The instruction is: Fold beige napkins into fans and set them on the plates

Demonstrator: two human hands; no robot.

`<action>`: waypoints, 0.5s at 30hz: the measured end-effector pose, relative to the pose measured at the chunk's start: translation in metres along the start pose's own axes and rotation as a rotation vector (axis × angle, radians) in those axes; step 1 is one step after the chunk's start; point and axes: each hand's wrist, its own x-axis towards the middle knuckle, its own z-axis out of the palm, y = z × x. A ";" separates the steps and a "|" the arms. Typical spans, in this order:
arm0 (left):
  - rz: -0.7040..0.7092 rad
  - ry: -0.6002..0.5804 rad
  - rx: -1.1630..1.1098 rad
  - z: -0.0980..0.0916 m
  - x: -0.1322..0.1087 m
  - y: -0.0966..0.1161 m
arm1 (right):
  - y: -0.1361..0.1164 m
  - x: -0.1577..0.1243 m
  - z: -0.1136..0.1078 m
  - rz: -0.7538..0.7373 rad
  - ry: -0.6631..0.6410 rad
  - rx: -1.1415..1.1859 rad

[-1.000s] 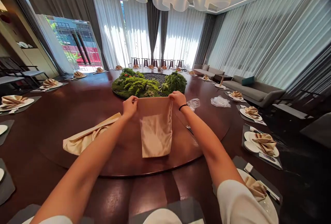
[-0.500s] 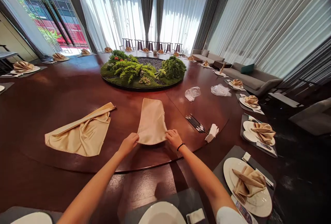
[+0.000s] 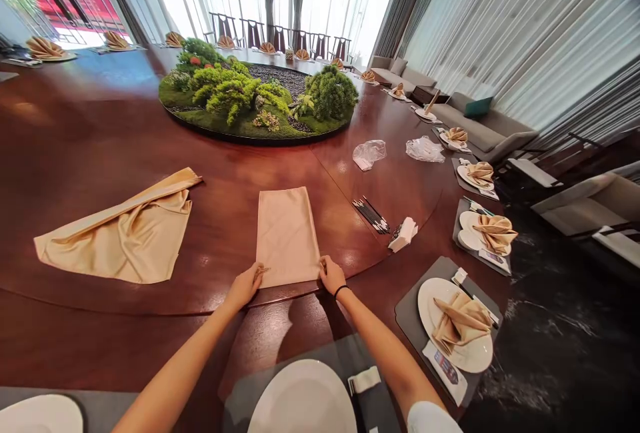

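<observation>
A gold cloth napkin [image 3: 286, 233], folded into a rectangle, lies flat on the round dark-red wooden table [image 3: 220, 233] in front of me. My left hand [image 3: 245, 284] pinches its near left corner. At the near right corner, my right hand [image 3: 333, 274], with a black band at the wrist, has its fingers closed on the edge. Off to the left lies a second gold napkin [image 3: 125, 240], loosely folded and wrinkled, touched by neither hand. A white plate [image 3: 303, 400] on a grey placemat is nearest below my hands.
A miniature garden [image 3: 255, 103] fills the table's middle. To the right are black sticks [image 3: 371, 214], a white stack [image 3: 403, 234] and crumpled plastic bags [image 3: 370, 153]. Place settings with folded napkins [image 3: 463, 320] line the rim. Sofas [image 3: 493, 126] stand beyond.
The held napkin's far end has come down, and it now lies flat and straight. Both hands have drawn slightly nearer the table edge. My view has shifted a little.
</observation>
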 end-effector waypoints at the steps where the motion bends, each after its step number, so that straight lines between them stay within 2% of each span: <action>1: 0.019 0.001 0.028 0.000 0.005 0.002 | -0.011 0.002 0.007 -0.018 0.032 -0.023; 4: 0.052 0.005 0.226 0.006 0.011 0.008 | -0.042 -0.002 0.037 -0.263 0.020 -0.116; 6: 0.072 0.016 0.386 0.011 0.009 0.009 | -0.048 -0.010 0.054 -0.420 -0.067 -0.178; 7: 0.085 0.028 0.455 0.013 0.007 0.008 | -0.044 -0.014 0.058 -0.453 -0.110 -0.204; 9: 0.117 0.063 0.579 0.015 0.001 0.004 | -0.023 -0.019 0.057 -0.460 -0.149 -0.261; 11: 0.169 0.091 0.678 0.016 -0.006 -0.001 | 0.007 -0.019 0.045 -0.452 -0.150 -0.327; 13: 0.259 0.096 0.726 0.015 -0.010 -0.003 | 0.035 -0.014 0.030 -0.468 -0.149 -0.392; 15: 0.350 0.069 0.718 0.015 -0.008 0.000 | 0.050 -0.004 0.020 -0.516 -0.168 -0.408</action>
